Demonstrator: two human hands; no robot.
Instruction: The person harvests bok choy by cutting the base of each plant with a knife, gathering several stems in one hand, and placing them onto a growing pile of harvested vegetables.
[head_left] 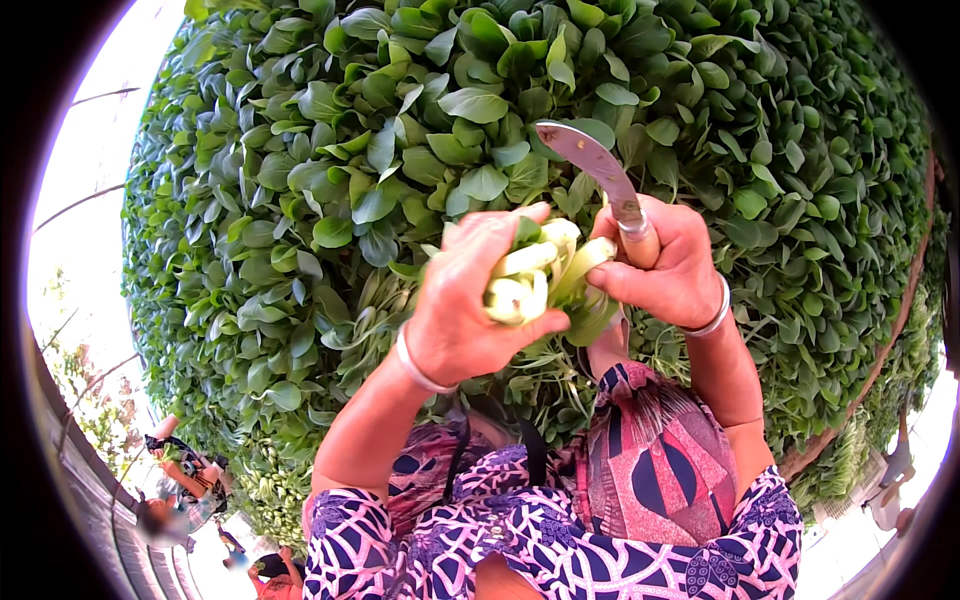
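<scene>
My left hand [452, 312] is wrapped round a bunch of leafy green stalks [518, 284], their pale cut ends turned toward me. In my right hand [676, 262] is a curved harvesting knife [598, 163]; its wooden handle lies in the palm and the stained blade points up and to the left, away from the bunch. The right thumb and fingers also pinch a single green stalk [588, 262] right beside the bunch. Green leaves hang below the stalks between both hands. The fingers of my left hand are partly hidden behind the bunch.
Dense leafy green plants [400, 150] fill the ground ahead and to both sides. Loose stems and leaves [545, 385] lie near my knees. A brown strip of soil [880, 380] curves along the right. Other people [185, 480] are at the lower left.
</scene>
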